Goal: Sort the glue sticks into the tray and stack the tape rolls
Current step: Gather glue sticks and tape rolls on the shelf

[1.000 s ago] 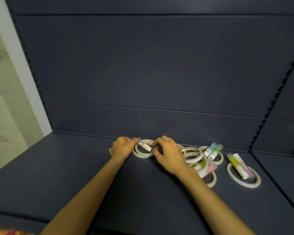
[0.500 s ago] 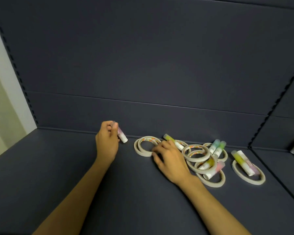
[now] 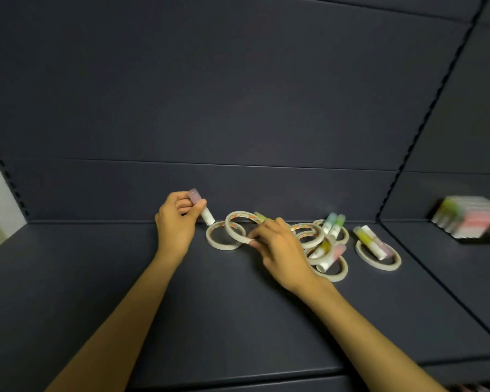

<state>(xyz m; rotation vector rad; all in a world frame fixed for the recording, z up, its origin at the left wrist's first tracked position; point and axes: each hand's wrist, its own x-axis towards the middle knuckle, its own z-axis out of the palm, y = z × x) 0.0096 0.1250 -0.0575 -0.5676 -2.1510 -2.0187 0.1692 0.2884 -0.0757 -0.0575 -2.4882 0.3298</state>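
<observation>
My left hand (image 3: 177, 222) grips a pink-capped glue stick (image 3: 201, 207), tilted above the dark shelf. My right hand (image 3: 280, 250) pinches a white tape roll (image 3: 235, 228) and holds it tilted up on its edge. A second tape roll (image 3: 222, 239) lies flat just under it. To the right, several more tape rolls (image 3: 309, 233) overlap with glue sticks (image 3: 333, 224) lying across them. One separate tape roll (image 3: 378, 256) carries a yellow-capped glue stick (image 3: 369, 241) and another stick. A tray (image 3: 470, 219) packed with glue sticks stands on the neighbouring shelf at the right, blurred.
The dark shelf floor (image 3: 125, 278) extends left and towards me. A back wall (image 3: 210, 108) rises right behind the pile. A perforated upright (image 3: 425, 120) divides this shelf from the one at the right.
My left hand lifted the pink-capped glue stick off the tape roll and moved it left. My right hand has tipped the top tape roll up off the one beneath. The view turned right, showing the tray.
</observation>
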